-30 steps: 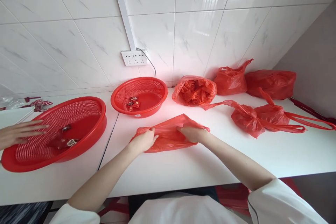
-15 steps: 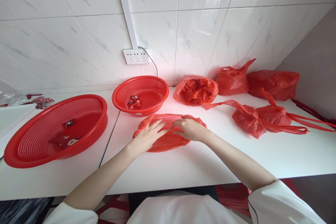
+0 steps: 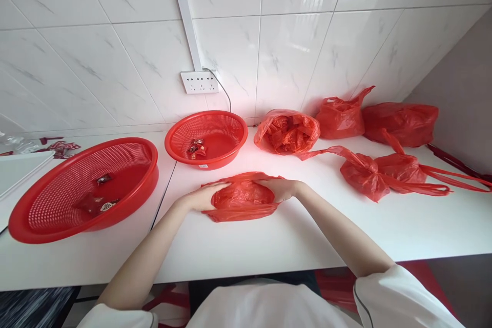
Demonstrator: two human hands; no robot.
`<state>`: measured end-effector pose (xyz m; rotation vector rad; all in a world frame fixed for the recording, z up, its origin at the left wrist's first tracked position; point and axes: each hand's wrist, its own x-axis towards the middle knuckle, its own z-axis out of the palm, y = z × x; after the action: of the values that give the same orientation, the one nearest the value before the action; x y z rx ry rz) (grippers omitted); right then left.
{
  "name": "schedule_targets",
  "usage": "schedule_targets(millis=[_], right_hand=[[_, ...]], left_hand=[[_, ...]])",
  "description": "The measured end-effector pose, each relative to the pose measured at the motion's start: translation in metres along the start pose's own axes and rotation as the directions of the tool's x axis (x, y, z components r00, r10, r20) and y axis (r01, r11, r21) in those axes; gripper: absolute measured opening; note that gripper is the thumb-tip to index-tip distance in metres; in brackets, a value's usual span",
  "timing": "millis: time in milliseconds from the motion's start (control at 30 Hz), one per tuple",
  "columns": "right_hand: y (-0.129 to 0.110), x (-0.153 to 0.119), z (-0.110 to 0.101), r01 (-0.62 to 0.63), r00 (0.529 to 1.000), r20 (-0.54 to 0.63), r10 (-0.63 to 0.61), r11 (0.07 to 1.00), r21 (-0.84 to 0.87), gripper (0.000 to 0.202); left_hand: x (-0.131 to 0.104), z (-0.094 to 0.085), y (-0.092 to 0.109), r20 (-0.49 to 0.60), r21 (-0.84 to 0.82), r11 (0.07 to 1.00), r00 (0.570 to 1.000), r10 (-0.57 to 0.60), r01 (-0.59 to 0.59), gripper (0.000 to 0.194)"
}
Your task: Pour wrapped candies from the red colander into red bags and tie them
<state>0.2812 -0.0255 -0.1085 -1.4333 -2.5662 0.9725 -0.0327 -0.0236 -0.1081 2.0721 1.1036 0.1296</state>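
A thin red plastic bag (image 3: 242,214) lies on the white table in front of me, its mouth spread wide and facing up. At its left side, my left hand (image 3: 202,198) reaches into the mouth, fingers stretched out along the far edge. From the right, my right hand (image 3: 282,189) does the same, with its outstretched fingers against the inside of the bag. Both hands touch the plastic, and folds hide part of the fingers. Inside the bag I see only crumpled red film.
A large red colander (image 3: 140,202) and a smaller red colander (image 3: 226,160) hold a few small packets. Behind the bag sits an open bag (image 3: 286,133) stuffed with red plastic. Filled red bags (image 3: 340,120) and knotted bags (image 3: 363,177) lie right. A power strip (image 3: 200,82) is on the wall.
Both hands have gone from resting on top of the flattened bag to inside its mouth, moving apart. The bag's opening is now spread.
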Motion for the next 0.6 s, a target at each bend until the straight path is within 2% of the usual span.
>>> schedule_targets(millis=[33, 100, 167, 233, 300, 367, 400, 467, 500, 600], right_hand=[[0.005, 0.001, 0.001, 0.031, 0.997, 0.070, -0.031, 1.000, 0.003, 0.088], [0.011, 0.002, 0.001, 0.060, 0.993, 0.099, -0.064, 0.998, 0.036, 0.093], [0.009, 0.001, 0.001, 0.065, 0.997, 0.038, -0.066, 0.997, 0.037, 0.080], [-0.001, -0.001, -0.002, 0.091, 0.995, -0.047, -0.089, 0.995, 0.033, 0.062], [-0.017, -0.004, -0.005, 0.128, 0.984, -0.129, -0.124, 0.992, 0.020, 0.049], [-0.034, -0.007, -0.008, 0.202, 0.962, -0.192, -0.195, 0.979, 0.020, 0.041], [-0.042, -0.009, -0.009, 0.247, 0.946, -0.225, -0.235, 0.969, 0.026, 0.037], [-0.055, -0.013, -0.008, 0.308, 0.920, -0.270, -0.284, 0.950, 0.052, 0.031], [-0.059, -0.014, -0.006, 0.316, 0.919, -0.270, -0.288, 0.947, 0.066, 0.029], [-0.061, -0.015, 0.005, 0.289, 0.950, -0.142, -0.277, 0.955, 0.070, 0.023]], left_hand=[[-0.001, -0.003, -0.004, -0.016, -0.108, 0.994, 1.000, -0.014, 0.012, 0.078], [-0.003, -0.008, -0.009, -0.054, -0.347, 0.937, 0.996, -0.073, 0.050, 0.071], [-0.002, -0.013, -0.010, -0.097, -0.580, 0.810, 0.980, -0.174, 0.087, 0.064], [0.003, -0.016, -0.009, -0.115, -0.788, 0.609, 0.949, -0.293, 0.092, 0.063], [0.012, -0.019, -0.005, -0.070, -0.933, 0.352, 0.924, -0.376, 0.073, 0.069], [0.022, -0.021, 0.000, -0.047, -0.992, 0.128, 0.907, -0.418, 0.007, 0.071], [0.026, -0.021, 0.002, -0.061, -0.998, 0.050, 0.898, -0.436, -0.043, 0.067], [0.034, -0.022, 0.006, -0.120, -0.987, -0.040, 0.876, -0.467, -0.156, 0.052], [0.037, -0.022, 0.007, -0.156, -0.977, -0.053, 0.865, -0.477, -0.206, 0.043], [0.041, -0.019, 0.007, -0.250, -0.955, -0.011, 0.824, -0.509, -0.296, 0.025]])
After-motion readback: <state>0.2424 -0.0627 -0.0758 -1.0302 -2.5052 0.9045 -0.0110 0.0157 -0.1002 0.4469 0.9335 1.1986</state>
